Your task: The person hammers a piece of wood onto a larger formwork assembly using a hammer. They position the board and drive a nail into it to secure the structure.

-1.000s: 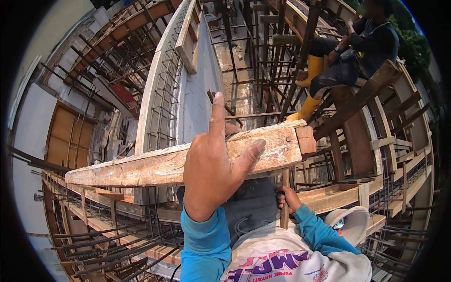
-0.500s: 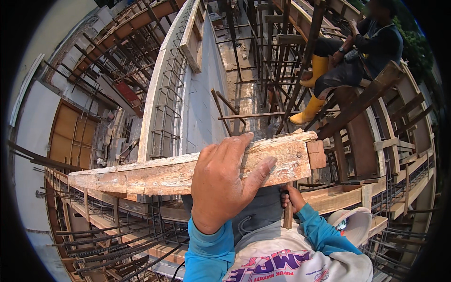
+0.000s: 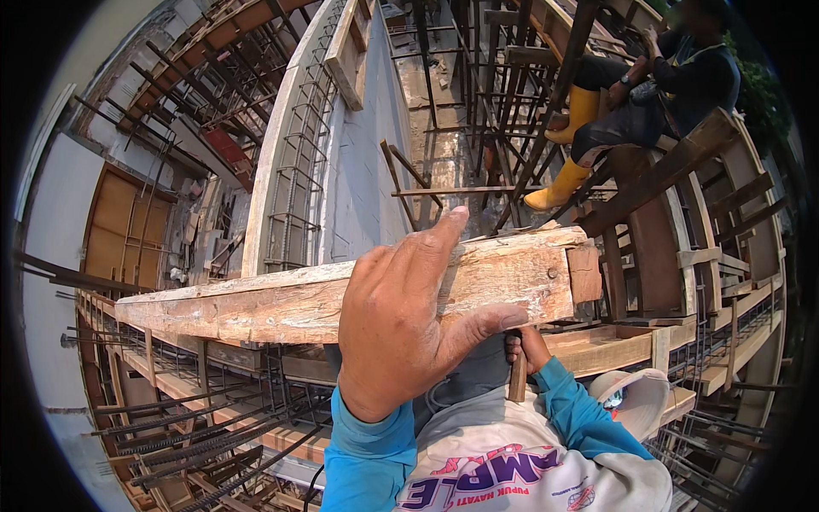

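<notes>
A long, rough wooden plank (image 3: pixel 256 311), smeared with pale cement, lies crosswise in front of me and narrows toward its left end. My left hand (image 3: pixel 397 320) grips it right of its middle. Its fingers reach over the far edge, the forefinger is stretched up past that edge, and the thumb lies along the near face. A small wood block (image 3: pixel 585 274) sits against the plank's right end. Below that end, my right hand (image 3: pixel 531 348) is closed round a wooden tool handle (image 3: pixel 518 380); the plank and hand hide the rest of the tool.
A person (image 3: pixel 695 81) in yellow rubber boots sits on the timber framing at far right. Beyond the plank stands a pale wall (image 3: pixel 363 192) beside a rebar cage (image 3: pixel 299 162). Rebar rods (image 3: pixel 196 427) stick out at lower left. A light cap (image 3: pixel 644 401) shows at lower right.
My left forefinger has straightened and lifted off the plank's far edge, and the thumb has slid right. The plank sits slightly higher in view at its left end. My right hand keeps its grip.
</notes>
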`<action>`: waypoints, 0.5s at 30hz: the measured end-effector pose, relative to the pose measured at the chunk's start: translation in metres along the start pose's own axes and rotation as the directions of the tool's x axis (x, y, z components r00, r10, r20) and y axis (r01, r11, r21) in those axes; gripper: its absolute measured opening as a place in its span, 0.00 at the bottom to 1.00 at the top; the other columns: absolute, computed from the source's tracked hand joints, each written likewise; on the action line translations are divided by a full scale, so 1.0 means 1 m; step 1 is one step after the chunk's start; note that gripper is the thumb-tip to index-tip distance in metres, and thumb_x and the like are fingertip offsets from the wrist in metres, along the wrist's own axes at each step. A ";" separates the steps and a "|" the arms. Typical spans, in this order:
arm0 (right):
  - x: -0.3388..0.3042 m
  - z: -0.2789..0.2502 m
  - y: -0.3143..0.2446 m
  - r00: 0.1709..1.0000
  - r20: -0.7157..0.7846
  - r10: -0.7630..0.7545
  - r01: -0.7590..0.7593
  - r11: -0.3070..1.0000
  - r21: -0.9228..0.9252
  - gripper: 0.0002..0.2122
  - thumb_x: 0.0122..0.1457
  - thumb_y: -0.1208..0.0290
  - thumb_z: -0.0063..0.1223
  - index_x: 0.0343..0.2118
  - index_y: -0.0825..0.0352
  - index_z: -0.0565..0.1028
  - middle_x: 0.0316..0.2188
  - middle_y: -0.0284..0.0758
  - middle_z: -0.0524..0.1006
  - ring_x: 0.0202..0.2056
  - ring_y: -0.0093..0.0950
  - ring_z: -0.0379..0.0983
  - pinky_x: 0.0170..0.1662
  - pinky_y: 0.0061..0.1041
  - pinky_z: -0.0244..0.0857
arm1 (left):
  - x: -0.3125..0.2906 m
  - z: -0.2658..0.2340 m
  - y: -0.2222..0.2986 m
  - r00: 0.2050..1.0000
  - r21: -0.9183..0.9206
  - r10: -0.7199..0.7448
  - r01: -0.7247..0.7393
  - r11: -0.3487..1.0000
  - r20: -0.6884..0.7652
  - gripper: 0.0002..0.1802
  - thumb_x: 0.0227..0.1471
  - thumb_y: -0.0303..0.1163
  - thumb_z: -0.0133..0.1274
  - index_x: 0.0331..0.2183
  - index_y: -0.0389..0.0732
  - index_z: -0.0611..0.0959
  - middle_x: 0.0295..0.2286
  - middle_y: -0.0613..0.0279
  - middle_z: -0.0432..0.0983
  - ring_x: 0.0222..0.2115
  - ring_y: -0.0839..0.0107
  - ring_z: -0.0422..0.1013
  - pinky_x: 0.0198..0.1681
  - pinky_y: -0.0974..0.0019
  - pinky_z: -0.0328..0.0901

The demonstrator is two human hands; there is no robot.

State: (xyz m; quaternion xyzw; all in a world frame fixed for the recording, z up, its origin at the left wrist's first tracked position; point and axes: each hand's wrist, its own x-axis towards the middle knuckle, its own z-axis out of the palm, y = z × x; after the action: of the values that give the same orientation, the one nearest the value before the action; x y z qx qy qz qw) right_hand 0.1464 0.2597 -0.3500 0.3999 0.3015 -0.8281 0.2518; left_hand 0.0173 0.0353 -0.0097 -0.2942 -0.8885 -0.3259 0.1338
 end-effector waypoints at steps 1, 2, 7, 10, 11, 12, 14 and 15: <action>0.003 -0.009 0.003 0.999 0.025 0.021 -0.021 1.000 -0.010 0.12 0.66 0.56 0.42 0.32 0.58 0.69 0.13 0.21 0.58 0.13 0.17 0.55 0.17 0.23 0.55 | 0.003 0.000 0.000 0.997 -0.030 0.076 -0.076 0.997 -0.007 0.47 0.39 0.65 0.62 0.52 0.38 0.79 0.42 0.53 0.80 0.39 0.54 0.76 0.43 0.57 0.66; 0.005 -0.011 0.006 0.999 0.014 0.040 -0.040 0.999 -0.017 0.12 0.66 0.56 0.42 0.32 0.58 0.69 0.13 0.21 0.58 0.13 0.17 0.55 0.17 0.23 0.55 | 0.003 -0.001 -0.001 0.989 -0.052 0.148 -0.149 0.987 -0.020 0.51 0.37 0.67 0.61 0.55 0.39 0.77 0.45 0.53 0.79 0.41 0.54 0.76 0.44 0.57 0.67; -0.005 0.001 0.006 0.995 -0.032 -0.090 0.086 0.990 -0.116 0.11 0.69 0.55 0.42 0.32 0.53 0.68 0.16 0.23 0.62 0.14 0.16 0.58 0.17 0.21 0.58 | -0.004 -0.011 -0.003 0.969 -0.108 0.204 -0.190 0.976 0.138 0.44 0.39 0.62 0.62 0.55 0.48 0.79 0.48 0.53 0.77 0.46 0.54 0.75 0.49 0.54 0.66; 0.025 -0.046 0.034 0.992 -0.092 -0.088 0.095 0.992 0.078 0.10 0.68 0.55 0.44 0.36 0.54 0.69 0.17 0.23 0.63 0.15 0.16 0.58 0.17 0.21 0.58 | -0.011 -0.003 -0.012 0.956 -0.216 0.275 -0.248 0.944 0.104 0.37 0.41 0.58 0.63 0.52 0.50 0.82 0.47 0.54 0.78 0.46 0.53 0.75 0.50 0.51 0.66; 0.020 -0.056 0.041 0.990 -0.117 -0.080 0.093 0.990 0.109 0.09 0.68 0.55 0.44 0.36 0.54 0.68 0.17 0.23 0.63 0.15 0.16 0.58 0.17 0.21 0.58 | -0.010 0.005 -0.016 0.946 -0.258 0.310 -0.277 0.926 0.097 0.35 0.42 0.57 0.63 0.51 0.51 0.83 0.46 0.54 0.78 0.46 0.53 0.75 0.50 0.50 0.66; 0.011 -0.053 0.040 0.990 -0.125 -0.066 0.081 0.990 0.117 0.09 0.68 0.55 0.44 0.36 0.54 0.68 0.17 0.23 0.63 0.15 0.16 0.58 0.17 0.21 0.58 | -0.011 0.008 -0.019 0.942 -0.289 0.323 -0.284 0.914 0.094 0.35 0.42 0.57 0.63 0.51 0.50 0.83 0.47 0.53 0.77 0.46 0.53 0.75 0.51 0.49 0.66; -0.007 -0.049 0.038 0.985 -0.163 -0.052 0.077 0.986 0.151 0.09 0.68 0.56 0.45 0.36 0.54 0.68 0.17 0.23 0.63 0.14 0.16 0.57 0.17 0.21 0.58 | -0.018 0.016 -0.020 0.939 -0.384 0.320 -0.253 0.888 0.122 0.36 0.42 0.57 0.63 0.51 0.49 0.82 0.47 0.53 0.77 0.47 0.53 0.74 0.52 0.48 0.64; -0.009 -0.045 0.037 0.986 -0.162 -0.044 0.067 0.988 0.140 0.09 0.68 0.56 0.45 0.36 0.54 0.68 0.17 0.23 0.62 0.14 0.16 0.57 0.16 0.21 0.58 | -0.025 0.012 -0.020 0.946 -0.403 0.298 -0.226 0.887 0.125 0.36 0.42 0.57 0.63 0.50 0.48 0.82 0.47 0.52 0.76 0.47 0.53 0.74 0.53 0.48 0.64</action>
State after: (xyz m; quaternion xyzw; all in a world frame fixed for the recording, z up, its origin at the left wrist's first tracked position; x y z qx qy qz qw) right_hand 0.1985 0.2673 -0.3754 0.4728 0.2706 -0.8203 0.1741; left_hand 0.0244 0.0196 -0.0400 -0.4610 -0.7678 -0.4436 0.0341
